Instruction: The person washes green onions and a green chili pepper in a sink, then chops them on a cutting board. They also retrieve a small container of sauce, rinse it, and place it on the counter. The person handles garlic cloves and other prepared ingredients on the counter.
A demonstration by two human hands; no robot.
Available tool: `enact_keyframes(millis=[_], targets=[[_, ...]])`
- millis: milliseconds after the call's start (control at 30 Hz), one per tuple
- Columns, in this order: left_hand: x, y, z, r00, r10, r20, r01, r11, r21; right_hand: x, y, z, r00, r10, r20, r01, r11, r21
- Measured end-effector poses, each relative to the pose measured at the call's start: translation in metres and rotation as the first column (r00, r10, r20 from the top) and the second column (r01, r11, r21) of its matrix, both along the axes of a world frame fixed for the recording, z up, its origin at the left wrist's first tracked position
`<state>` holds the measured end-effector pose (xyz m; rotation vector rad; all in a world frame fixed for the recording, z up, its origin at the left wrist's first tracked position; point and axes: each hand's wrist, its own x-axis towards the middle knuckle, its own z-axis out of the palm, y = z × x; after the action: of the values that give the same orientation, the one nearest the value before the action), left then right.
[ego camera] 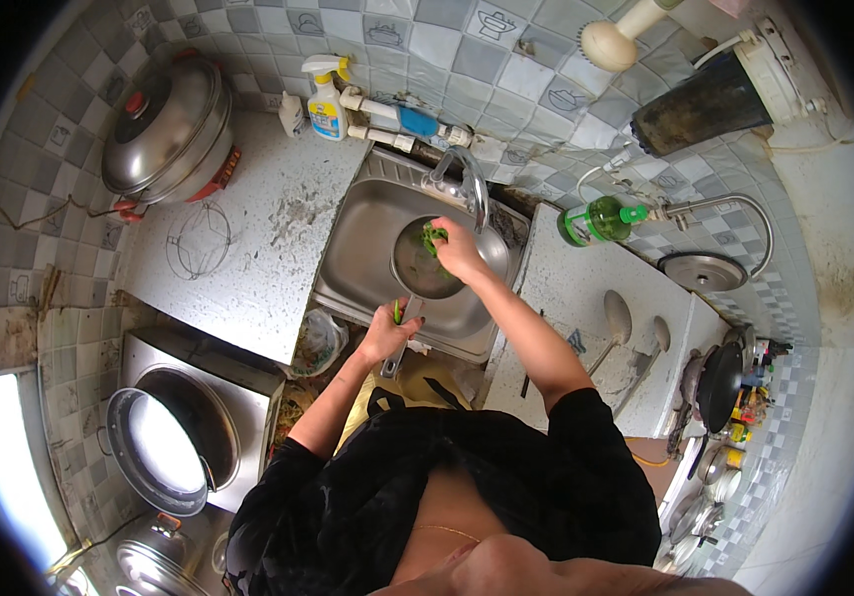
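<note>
A metal pan (413, 253) sits in the stainless steel sink (356, 238), with green bits in it. My left hand (388, 332) is closed around the pan's long grey handle (391, 363). A slim green vegetable piece (397, 311) sticks up between the thumb and fingers of that hand. Over the pan, my right hand (459, 249) grips a small bunch of green vegetable pieces (433, 237); their exact kind is hard to tell. The chrome faucet (480, 194) arches just behind my right hand, and I cannot tell whether water runs from it.
On the left counter (263, 276) are a lidded steel pot (166, 141), a wire rack (198, 240) and a spray bottle (329, 104). To the right stand a green bottle (589, 222) and two ladles (615, 316). A bagged bin (319, 343) is below the left counter's edge.
</note>
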<state>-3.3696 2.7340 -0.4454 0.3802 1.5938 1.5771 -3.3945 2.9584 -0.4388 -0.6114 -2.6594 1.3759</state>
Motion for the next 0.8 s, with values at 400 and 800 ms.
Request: enact_keyframes(millis=[400,800], targets=[[0.000,0.001,-0.006,1.000,-0.014,-0.019,0.014,1.000,-0.009,0.012,-0.052,-0.023,0.967,0.253,0.018,-0.253,0.966,0.046],[0.004,-0.006,0.004,1.000,0.002,0.017,-0.002,1.000,-0.004,0.023,-0.034,0.028,0.810,0.534,0.241,-0.381,0.792,-0.476]])
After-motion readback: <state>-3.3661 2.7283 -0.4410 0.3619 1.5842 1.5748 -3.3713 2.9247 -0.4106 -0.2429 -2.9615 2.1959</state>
